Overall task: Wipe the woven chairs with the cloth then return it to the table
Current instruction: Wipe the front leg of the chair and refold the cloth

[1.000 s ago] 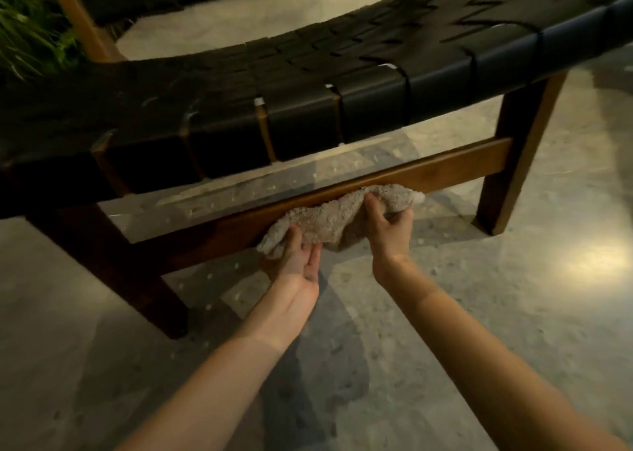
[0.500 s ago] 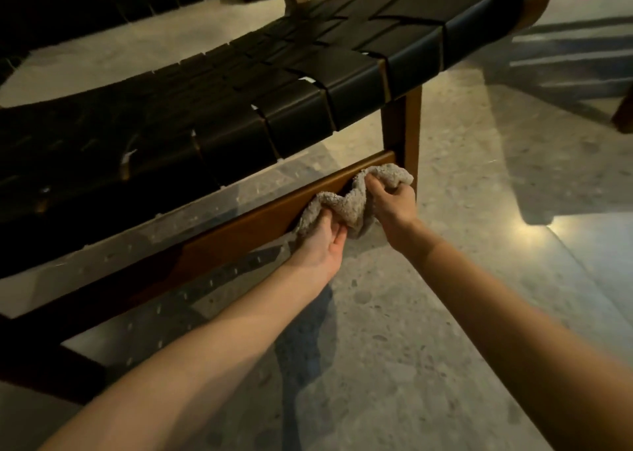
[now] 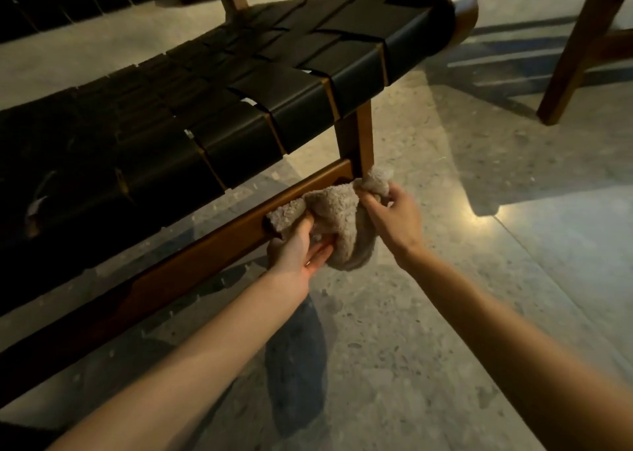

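Fingers (image 3: 318,252) of the left hand (image 3: 298,250) are curling around the cloth (image 3: 337,210) at its near-left end, while the right hand (image 3: 394,212) is pinching its far-right end. The cloth is stretching along the lower rail (image 3: 212,241) of the woven chair (image 3: 274,84), reaching the leg (image 3: 356,139).

1. Chair (image 3: 239,84) – black straps in a basket weave on a warm brown wood frame.
2. Cloth (image 3: 334,210) – beige, nubbly.
3. Floor (image 3: 445,296) – grey-green with dark speckles and one pale glare patch.
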{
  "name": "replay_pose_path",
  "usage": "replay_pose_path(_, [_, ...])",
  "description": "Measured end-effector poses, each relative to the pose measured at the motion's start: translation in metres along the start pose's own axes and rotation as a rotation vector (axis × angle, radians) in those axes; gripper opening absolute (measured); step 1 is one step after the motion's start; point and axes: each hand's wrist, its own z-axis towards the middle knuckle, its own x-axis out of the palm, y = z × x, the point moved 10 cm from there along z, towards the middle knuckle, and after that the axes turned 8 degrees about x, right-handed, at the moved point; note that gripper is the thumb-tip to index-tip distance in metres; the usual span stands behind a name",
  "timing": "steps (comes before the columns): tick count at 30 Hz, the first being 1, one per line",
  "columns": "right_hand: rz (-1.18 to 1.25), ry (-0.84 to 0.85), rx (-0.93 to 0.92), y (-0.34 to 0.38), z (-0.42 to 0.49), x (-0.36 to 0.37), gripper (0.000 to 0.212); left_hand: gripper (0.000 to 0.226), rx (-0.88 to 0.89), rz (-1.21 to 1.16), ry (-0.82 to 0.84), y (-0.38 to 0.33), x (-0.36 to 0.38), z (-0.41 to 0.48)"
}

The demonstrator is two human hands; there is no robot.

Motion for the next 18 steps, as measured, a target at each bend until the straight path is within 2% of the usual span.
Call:
replay_pose_path(2, [-0.018, -0.116, -0.015, 0.002, -0.001, -0.026, 0.019, 0.039, 0.099, 0.141, -0.050, -0.011, 0.003, -0.007])
replay_pose_path(4, [0.007, -0.203, 0.005, 0.004, -0.001, -0.047, 0.023, 0.046, 0.278, 0.271, -0.041, -0.030, 0.013, -0.012])
replay_pose_path(7, [0.062, -0.260, 0.030, 0.006, 0.001, -0.069, 0.028, 0.054, 0.570, 0.401, 0.090, -0.066, 0.042, -0.019])
replay_pose_path(9, [0.072, -0.247, 0.056, 0.005, 0.006, -0.077, 0.025, 0.055, 0.647, 0.415, 0.150, -0.079, 0.056, -0.017])
replay_pose_path(12, [0.199, -0.169, 0.170, -0.001, 0.016, -0.077, 0.022, 0.057, 0.661, 0.417, 0.165, -0.090, 0.062, -0.010])
replay_pose_path(15, [0.307, -0.063, 0.242, -0.001, 0.025, -0.065, 0.021, 0.046, 0.443, 0.178, 0.236, -0.080, 0.066, 0.003])
replay_pose_path(16, [0.321, -0.033, 0.248, 0.001, 0.028, -0.061, 0.019, 0.042, 0.423, 0.120, 0.259, -0.079, 0.069, 0.004])
replay_pose_path(18, [0.353, 0.016, 0.228, 0.007, 0.035, -0.052, 0.009, 0.043, 0.510, 0.162, 0.289, -0.086, 0.073, 0.001])
